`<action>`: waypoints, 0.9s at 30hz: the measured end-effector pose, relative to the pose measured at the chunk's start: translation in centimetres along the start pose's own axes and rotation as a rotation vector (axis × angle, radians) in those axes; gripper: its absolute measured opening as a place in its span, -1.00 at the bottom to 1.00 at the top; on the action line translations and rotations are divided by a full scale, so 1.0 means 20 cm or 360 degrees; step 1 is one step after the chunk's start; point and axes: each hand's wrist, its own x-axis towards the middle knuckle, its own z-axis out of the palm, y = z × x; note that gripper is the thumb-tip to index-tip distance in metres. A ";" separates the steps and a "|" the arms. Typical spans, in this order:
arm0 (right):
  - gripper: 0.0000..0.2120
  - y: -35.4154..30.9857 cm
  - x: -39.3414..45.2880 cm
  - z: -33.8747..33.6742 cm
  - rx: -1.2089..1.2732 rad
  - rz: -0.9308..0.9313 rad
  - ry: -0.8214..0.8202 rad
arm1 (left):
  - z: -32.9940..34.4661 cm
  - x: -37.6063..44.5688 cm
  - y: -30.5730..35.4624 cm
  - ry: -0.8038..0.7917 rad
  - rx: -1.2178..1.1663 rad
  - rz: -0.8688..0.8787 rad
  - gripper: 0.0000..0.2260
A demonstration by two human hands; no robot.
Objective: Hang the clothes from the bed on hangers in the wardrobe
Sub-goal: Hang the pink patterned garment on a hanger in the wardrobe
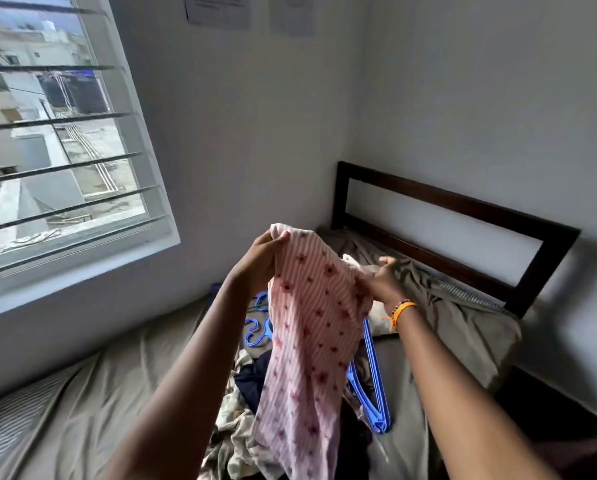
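Pink striped garment [311, 327] hangs unfolded — blue hangers [369, 379] on bed [117, 393].

Pink striped flowered garment [311, 327], blue hangers [371, 382], olive bedsheet [117, 393]

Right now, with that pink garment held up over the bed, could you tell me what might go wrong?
The pink striped garment hangs bunched between the left hand and right hand, so finding its neck opening for a hanger may be fiddly. Its lower end trails into the clothes pile, and could drag pieces along. The blue hangers lie stacked together, so lifting one might snag others.
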 end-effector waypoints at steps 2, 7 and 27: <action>-0.32 0.14 0.16 -0.03 0.0034 0.0079 0.0153 | 0.00 0.01 0.03 0.0062 0.0069 0.0051 -0.81; -0.88 -0.22 0.05 -0.12 0.0158 0.0166 0.0214 | -0.10 0.05 0.13 0.0554 0.0454 0.0068 -0.72; -0.66 -0.69 -0.09 -0.17 0.0946 -0.0415 -0.0107 | -0.10 -0.03 0.32 -0.0034 -0.0035 0.0315 -0.83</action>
